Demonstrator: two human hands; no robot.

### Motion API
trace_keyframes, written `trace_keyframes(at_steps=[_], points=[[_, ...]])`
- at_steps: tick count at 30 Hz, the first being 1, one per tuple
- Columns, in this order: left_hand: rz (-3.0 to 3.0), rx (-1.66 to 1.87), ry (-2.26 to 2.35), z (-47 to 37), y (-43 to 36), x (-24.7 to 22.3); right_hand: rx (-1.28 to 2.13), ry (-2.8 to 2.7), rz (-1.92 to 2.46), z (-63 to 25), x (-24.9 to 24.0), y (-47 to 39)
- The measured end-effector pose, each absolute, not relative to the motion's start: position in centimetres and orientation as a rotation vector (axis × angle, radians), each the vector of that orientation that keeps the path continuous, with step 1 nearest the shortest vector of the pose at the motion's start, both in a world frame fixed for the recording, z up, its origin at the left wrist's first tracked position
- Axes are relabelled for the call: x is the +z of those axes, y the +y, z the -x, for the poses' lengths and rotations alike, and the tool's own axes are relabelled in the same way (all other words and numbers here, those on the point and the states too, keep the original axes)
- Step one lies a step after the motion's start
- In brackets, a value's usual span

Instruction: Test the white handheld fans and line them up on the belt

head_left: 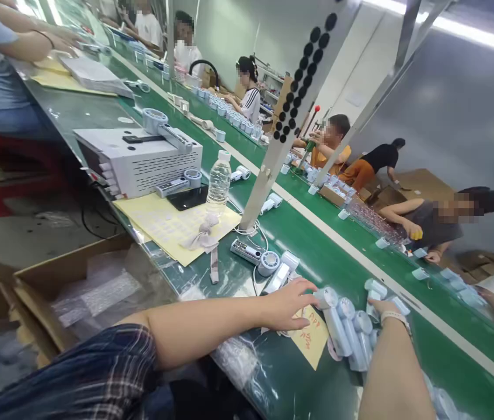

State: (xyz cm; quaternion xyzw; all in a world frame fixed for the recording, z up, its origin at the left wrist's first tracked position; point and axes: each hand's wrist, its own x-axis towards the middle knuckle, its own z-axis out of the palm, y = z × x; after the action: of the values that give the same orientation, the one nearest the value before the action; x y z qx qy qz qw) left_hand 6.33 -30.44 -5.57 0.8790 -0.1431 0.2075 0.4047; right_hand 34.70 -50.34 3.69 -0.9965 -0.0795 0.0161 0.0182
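My left hand (288,304) hovers with spread fingers over the bench, beside a row of pale blue handheld devices (350,332) and a yellow note (310,337) with red writing. My right hand (385,309), a band on its wrist, reaches to the far side of the row, at a light blue device (375,287); its fingertips are partly hidden, so the grip is unclear. Left of my left hand lie a white device (278,277) and a grey device with a round head (268,262).
A water bottle (219,181) stands on yellow sheets (163,224) near a white box-shaped unit (142,166). A metal post (268,169) rises from the bench. Cardboard boxes (41,280) holding plastic bags are at lower left. Several people work along the green conveyor (317,245).
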Motion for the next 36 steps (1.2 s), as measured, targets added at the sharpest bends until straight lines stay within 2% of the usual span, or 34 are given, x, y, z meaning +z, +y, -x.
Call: trace_keyframes(at_steps=[3,7,11,14,16,19,22,27,33,36], points=[[-2.064,0.518,-0.277,-6.6,-30.0,-5.3,0.069,-0.270,3.059,-32.9,5.6,-48.3],[-1.602,0.429,-0.134,-7.3,-29.6,-5.0,0.018,-0.563,2.911,-28.1,6.4,-45.2],[-1.059,0.401,-0.119,-7.5,-30.5,-4.8,-0.113,-0.869,2.724,-18.4,3.4,-43.5],[-0.701,0.424,-0.047,-7.2,-30.7,-4.3,-0.517,-1.200,2.417,-11.8,1.0,-43.5],[-0.590,0.378,0.022,-6.9,-30.2,-4.1,-0.599,-1.272,2.328,-9.7,0.6,-44.4],[-0.526,0.205,0.024,-6.6,-29.0,-3.7,-0.301,-1.234,2.342,-10.0,0.8,-46.0],[-0.535,0.155,-0.044,-6.4,-28.0,-3.3,0.005,-0.856,2.594,-11.6,0.1,-46.2],[-0.621,0.241,-0.065,-5.9,-27.4,-2.3,0.092,-0.619,2.763,-12.0,-3.7,-43.7],[-0.721,0.295,-0.138,-5.6,-27.0,-2.1,0.332,-0.680,2.462,-12.3,-3.7,-44.8],[-0.708,0.319,-0.149,-5.7,-26.6,-2.0,0.568,-0.725,2.084,-11.9,-3.0,-45.7]])
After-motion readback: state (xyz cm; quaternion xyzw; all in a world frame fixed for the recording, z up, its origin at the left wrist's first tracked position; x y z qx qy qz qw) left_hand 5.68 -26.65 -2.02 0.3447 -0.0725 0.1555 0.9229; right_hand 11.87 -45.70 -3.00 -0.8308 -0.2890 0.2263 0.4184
